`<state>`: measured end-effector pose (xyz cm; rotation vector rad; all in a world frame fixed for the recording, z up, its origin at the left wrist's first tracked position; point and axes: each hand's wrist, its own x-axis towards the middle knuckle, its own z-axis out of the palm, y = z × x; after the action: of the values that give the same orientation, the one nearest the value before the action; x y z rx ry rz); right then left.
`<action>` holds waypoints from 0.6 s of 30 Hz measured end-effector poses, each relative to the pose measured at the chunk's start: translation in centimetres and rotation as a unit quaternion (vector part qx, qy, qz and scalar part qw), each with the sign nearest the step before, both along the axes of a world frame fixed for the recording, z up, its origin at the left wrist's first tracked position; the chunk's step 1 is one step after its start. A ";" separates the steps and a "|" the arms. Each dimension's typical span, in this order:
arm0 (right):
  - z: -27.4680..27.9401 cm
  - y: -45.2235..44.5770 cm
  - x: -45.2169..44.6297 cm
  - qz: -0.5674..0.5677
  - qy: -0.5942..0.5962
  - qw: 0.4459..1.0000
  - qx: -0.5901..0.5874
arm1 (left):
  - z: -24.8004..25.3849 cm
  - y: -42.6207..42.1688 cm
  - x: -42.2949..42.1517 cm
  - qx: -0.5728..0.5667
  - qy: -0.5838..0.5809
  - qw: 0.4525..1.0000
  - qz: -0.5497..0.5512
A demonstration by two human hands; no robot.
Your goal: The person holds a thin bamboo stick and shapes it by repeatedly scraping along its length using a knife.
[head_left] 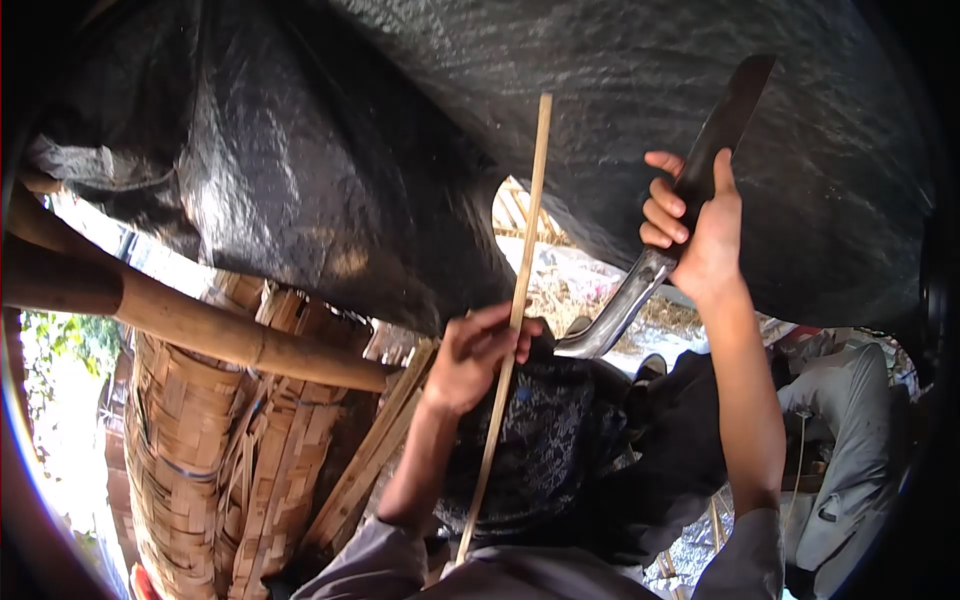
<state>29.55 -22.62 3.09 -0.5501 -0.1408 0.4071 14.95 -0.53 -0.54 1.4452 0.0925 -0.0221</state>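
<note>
My left hand (pixel 470 360) is closed on a long, thin bamboo strip (pixel 530 220), which runs nearly upright from my lower body past the fingers. My right hand (pixel 705 225), raised to the right, grips a large knife (pixel 615 305) by its long, dark, flat upper part. Below that hand the knife's shiny, curved metal part slants down left, its end close to the fingers of my left hand. Whether metal and strip touch, I cannot tell. Dark patterned cloth (pixel 530 430) lies beneath my left hand.
Black plastic sheeting (pixel 320 150) hangs across the top. At left, a thick bamboo pole (pixel 250 340) crosses in front of woven bamboo panels (pixel 190 450), with split bamboo slats (pixel 370 460) leaning nearby. A leg in grey trousers (pixel 845 450) is at right.
</note>
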 end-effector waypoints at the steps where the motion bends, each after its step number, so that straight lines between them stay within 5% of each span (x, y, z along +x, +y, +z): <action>1: 0.0 0.1 -0.1 0.001 -0.012 1.000 -0.016 | 0.8 0.4 0.5 0.038 0.012 0.999 -0.014; 3: 0.0 0.6 -0.3 0.001 -0.005 1.000 -0.031 | 2.8 1.1 2.7 0.133 0.004 0.990 -0.050; 14: -0.3 1.1 -0.3 0.030 -0.013 0.999 -0.031 | 4.0 3.4 8.1 0.008 -0.051 0.998 0.026; 18: 0.2 1.8 -0.1 0.022 0.012 0.992 -0.124 | 3.8 3.2 8.2 -0.048 -0.048 0.998 -0.014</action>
<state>29.47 -20.84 3.26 -0.7880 -0.0795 0.4769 23.19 2.71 3.25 1.3485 -0.0073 0.0194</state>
